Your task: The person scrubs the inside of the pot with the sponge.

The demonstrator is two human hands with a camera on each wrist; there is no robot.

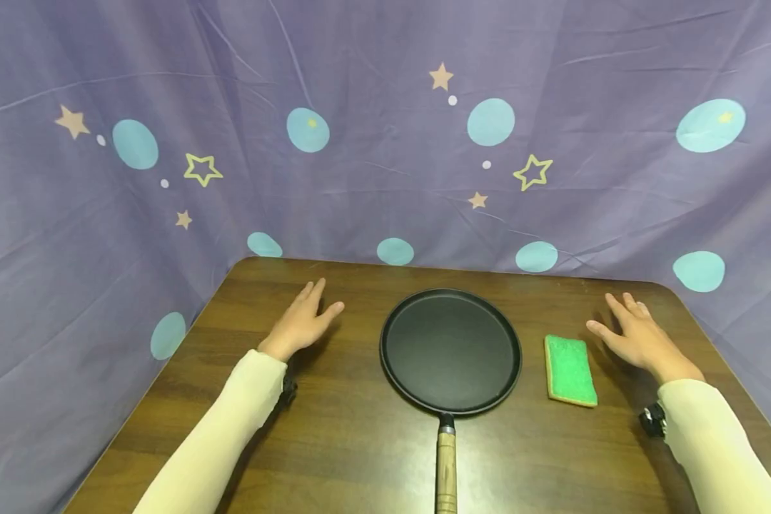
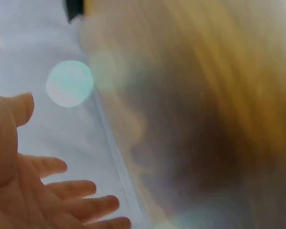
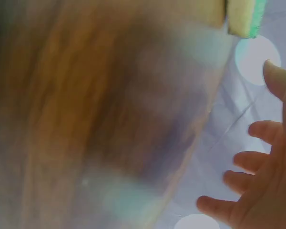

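My left hand point(image 1: 300, 321) is held over the left part of the table, fingers spread and nothing in it. In the left wrist view that hand point(image 2: 52, 191) shows its palm and straight fingers. A flat black pan point(image 1: 451, 350) lies between my hands, its wooden handle point(image 1: 446, 471) pointing toward me. Right of the pan lies a green-topped sponge point(image 1: 570, 371). My right hand point(image 1: 642, 339) is just to the right of this sponge, fingers spread and holding nothing. The right wrist view shows the sponge point(image 3: 247, 16) at its top, above the thumb of the right hand point(image 3: 262, 176).
The pan and sponge lie on a brown wooden table point(image 1: 334, 442) with rounded far corners. Behind and beside it hangs a purple curtain point(image 1: 373, 157) printed with stars and turquoise dots. A dark band sits at each wrist.
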